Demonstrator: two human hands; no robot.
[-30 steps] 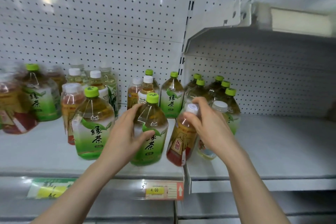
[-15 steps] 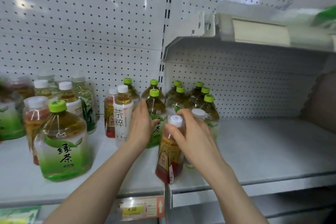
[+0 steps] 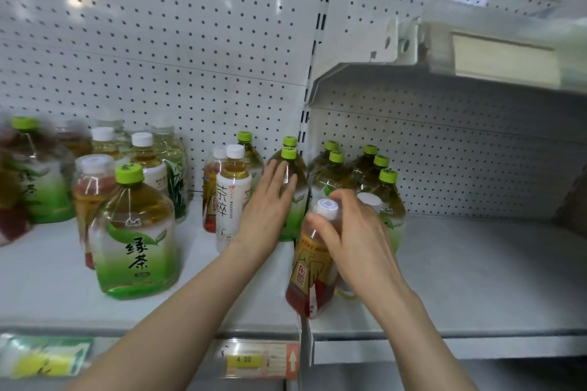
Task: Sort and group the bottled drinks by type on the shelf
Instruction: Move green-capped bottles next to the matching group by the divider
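Note:
My right hand (image 3: 355, 232) grips the neck of a white-capped red tea bottle (image 3: 306, 276) that tilts near the shelf's front edge. My left hand (image 3: 270, 203) is flat, fingers spread, against a green-capped green tea bottle (image 3: 292, 197) in the middle; it is not wrapped around it. Behind my right hand stands a cluster of green-capped tea bottles (image 3: 378, 174), and another white-capped bottle (image 3: 370, 200) is partly hidden by my fingers. A big green tea bottle (image 3: 135, 232) stands front left. A white-labelled tea bottle (image 3: 232, 197) stands left of my left hand.
More mixed bottles (image 3: 104, 162), red and pale, crowd the far left, blurred. The white shelf (image 3: 476, 279) runs bare to the right. An upper shelf bracket (image 3: 413, 51) overhangs on the right. A yellow price tag (image 3: 244, 359) sits on the front rail.
My left hand pushed the green tea bottle back to the cluster and then let go, now resting flat against it. The right hand has kept hold of the red tea bottle.

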